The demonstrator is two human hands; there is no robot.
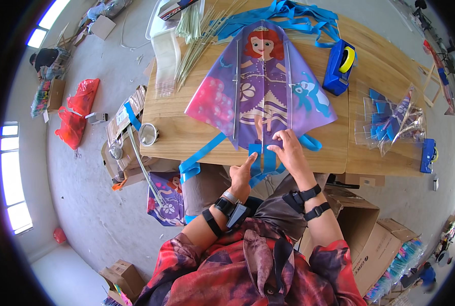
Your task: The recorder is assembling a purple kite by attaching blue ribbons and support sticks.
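A purple kite (264,97) printed with a red-haired figure in a crown lies on the wooden table, its lower edge toward me. Thin white rods run down its middle and both sides. At the bottom centre, a blue ribbon (255,149) joins the kite and hangs over the table edge. My left hand (241,178) holds this ribbon at the table edge, index finger stretched onto it, other fingers curled. Just to the right, my right hand (292,155) rests thumb and index finger, spread apart, at the ribbon's top and the kite's lower edge; nothing shows between them.
A blue tape dispenser (339,67) with yellow tape stands right of the kite. Blue ribbons (293,19) and thin sticks (194,58) lie behind it. Plastic-wrapped pieces (390,120) and another dispenser (427,155) are farther right. A small round tin (148,134) sits at the left edge.
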